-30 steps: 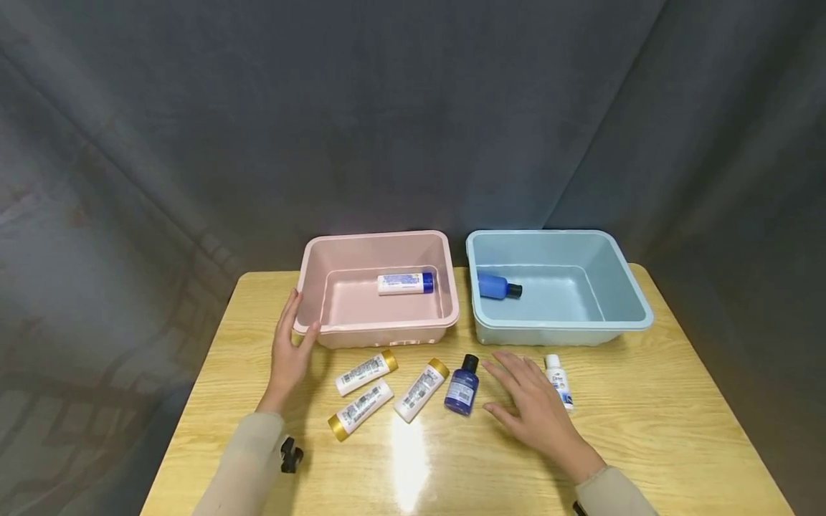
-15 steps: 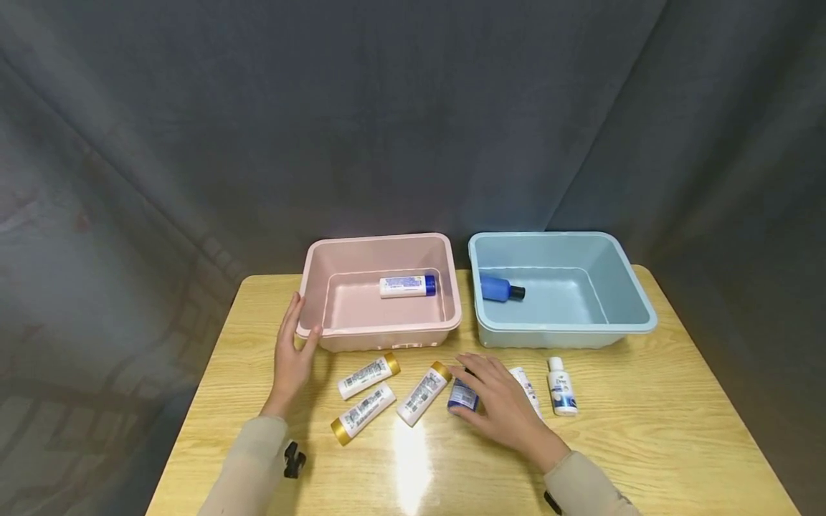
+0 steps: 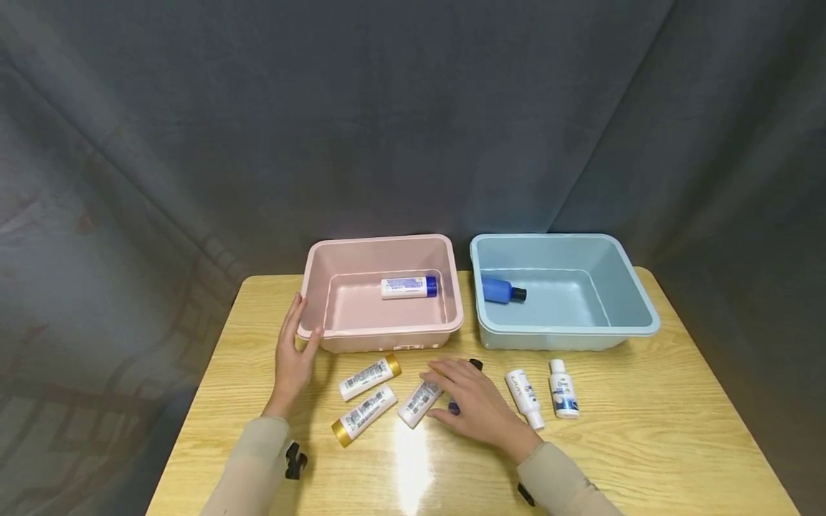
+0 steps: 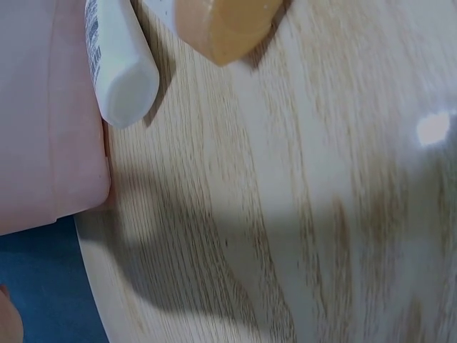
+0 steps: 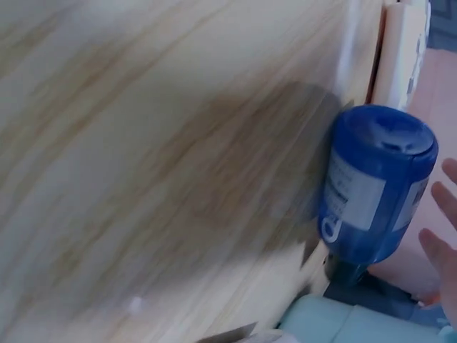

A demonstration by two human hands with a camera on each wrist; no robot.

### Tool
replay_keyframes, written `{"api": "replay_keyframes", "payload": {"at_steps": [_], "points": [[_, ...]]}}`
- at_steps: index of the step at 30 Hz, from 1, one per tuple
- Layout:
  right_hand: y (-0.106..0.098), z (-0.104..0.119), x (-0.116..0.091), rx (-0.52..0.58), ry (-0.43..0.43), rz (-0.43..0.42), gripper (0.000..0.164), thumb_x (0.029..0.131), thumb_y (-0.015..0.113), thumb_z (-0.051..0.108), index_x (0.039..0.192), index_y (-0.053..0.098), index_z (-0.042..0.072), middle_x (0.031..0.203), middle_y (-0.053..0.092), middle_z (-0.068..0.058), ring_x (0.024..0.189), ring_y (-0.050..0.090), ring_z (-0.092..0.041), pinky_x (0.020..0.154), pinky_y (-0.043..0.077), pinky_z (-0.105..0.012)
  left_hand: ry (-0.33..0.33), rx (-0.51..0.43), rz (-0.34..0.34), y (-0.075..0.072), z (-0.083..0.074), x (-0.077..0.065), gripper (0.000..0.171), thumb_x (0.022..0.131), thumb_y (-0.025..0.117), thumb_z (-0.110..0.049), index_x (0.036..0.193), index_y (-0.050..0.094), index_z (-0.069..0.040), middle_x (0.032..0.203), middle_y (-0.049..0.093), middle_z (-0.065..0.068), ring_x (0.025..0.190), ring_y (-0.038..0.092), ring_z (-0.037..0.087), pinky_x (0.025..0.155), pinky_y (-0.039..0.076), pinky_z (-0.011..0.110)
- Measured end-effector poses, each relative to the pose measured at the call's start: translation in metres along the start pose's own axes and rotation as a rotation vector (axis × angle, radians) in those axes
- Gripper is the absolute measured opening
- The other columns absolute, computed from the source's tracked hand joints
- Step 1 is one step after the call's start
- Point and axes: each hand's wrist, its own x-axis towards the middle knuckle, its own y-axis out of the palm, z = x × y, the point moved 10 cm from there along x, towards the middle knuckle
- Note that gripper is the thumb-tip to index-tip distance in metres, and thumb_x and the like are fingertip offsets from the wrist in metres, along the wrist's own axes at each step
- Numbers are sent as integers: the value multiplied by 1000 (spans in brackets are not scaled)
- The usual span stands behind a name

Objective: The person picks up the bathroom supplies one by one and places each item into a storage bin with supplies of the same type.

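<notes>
My left hand (image 3: pixel 293 369) rests at the left front corner of the pink bin (image 3: pixel 381 332), its fingers straight along the side and the thumb at the front rim. Over the table, my right hand (image 3: pixel 477 405) hovers with spread fingers above a white tube (image 3: pixel 416 407), hiding its cap end. Beneath the same hand lies a dark blue bottle (image 5: pixel 378 186), mostly hidden in the head view but plain in the right wrist view, apart from the fingers (image 5: pixel 446 204). Left of these lie two white gold-capped tubes, an upper tube (image 3: pixel 365 380) and a lower tube (image 3: pixel 369 411).
A light blue bin (image 3: pixel 568 332) stands right of the pink one, holding a blue bottle (image 3: pixel 497 290) with a black cap. Inside the pink bin lies a white tube (image 3: pixel 403 287) with a blue cap. Two white bottles, one capped downward (image 3: pixel 524 396) and one upward (image 3: pixel 564 394), lie at right.
My right hand has moved left, from beside the dark blue bottle to over it and the nearest tube, uncovering a white bottle. The left hand stays at the pink bin.
</notes>
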Motion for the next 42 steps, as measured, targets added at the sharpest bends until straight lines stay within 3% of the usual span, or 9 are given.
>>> {"api": "replay_keyframes", "payload": {"at_steps": [5, 12, 15, 28, 36, 42], "points": [[8, 3, 6, 17, 17, 61, 59, 83, 78, 43, 134, 61, 18, 141, 56, -7, 131, 49, -25, 111, 37, -52, -8, -10, -10, 0, 4, 1, 51, 94, 59, 5, 142, 43, 11, 155, 32, 26, 144, 26, 42, 121, 19, 42], [22, -2, 13, 38, 50, 156, 58, 84, 76, 43, 134, 62, 18, 142, 56, -6, 131, 50, -25, 113, 35, -51, 4, -13, -19, 5, 40, 5, 56, 95, 61, 0, 148, 43, -2, 159, 31, 12, 147, 25, 31, 121, 17, 44], [28, -6, 16, 54, 66, 189, 57, 84, 76, 43, 133, 62, 17, 141, 56, -7, 131, 49, -25, 113, 34, -52, -1, -10, -13, 6, 48, 6, 56, 96, 62, -3, 149, 44, -7, 160, 31, 6, 147, 25, 26, 121, 17, 42], [42, -10, 23, 96, 60, 229, 51, 80, 81, 36, 124, 68, 16, 132, 62, -6, 127, 53, -26, 112, 35, -52, -1, -23, -11, 7, 50, 5, 55, 94, 64, -4, 146, 45, -3, 159, 31, 11, 147, 25, 32, 121, 17, 49], [49, -9, 25, 102, 82, 282, 51, 80, 81, 36, 125, 67, 18, 127, 64, 1, 124, 54, -22, 111, 36, -52, -23, 7, -8, 5, 51, 3, 54, 96, 63, -9, 148, 46, -9, 160, 31, 1, 147, 25, 22, 121, 18, 42], [52, -9, 26, 96, 98, 323, 50, 79, 83, 32, 125, 68, 18, 127, 64, 1, 124, 55, -21, 108, 40, -50, -10, 10, -15, 4, 49, 3, 53, 96, 62, -9, 147, 46, -9, 160, 31, 2, 147, 25, 23, 121, 18, 44]]}}
